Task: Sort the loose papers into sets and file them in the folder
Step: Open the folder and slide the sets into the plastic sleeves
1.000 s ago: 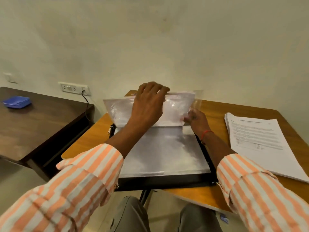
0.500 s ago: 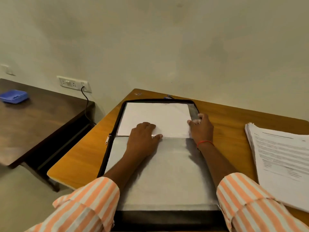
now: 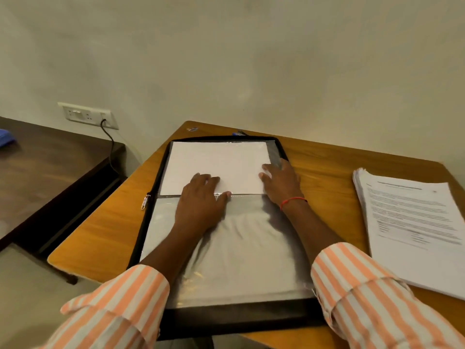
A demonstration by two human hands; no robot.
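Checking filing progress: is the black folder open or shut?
Open: the folder lies flat, plastic sleeves exposed, both hands pressing them.

single head-worn wide-angle view, facing forward and down, close over open folder (image 3: 161,172) on wooden desk (image 3: 327,157); wall behind; sleeves at bottom edge

The folder (image 3: 156,187) was black-edged, with clear, glossy sleeves over white sheets (image 3: 216,165). The bench (image 3: 327,157) was orange-brown wood grain. The sleeves (image 3: 377,303) were striped orange and white. A red thread (image 3: 293,200) circled the right wrist. The paper stack (image 3: 412,227) was white with black print.
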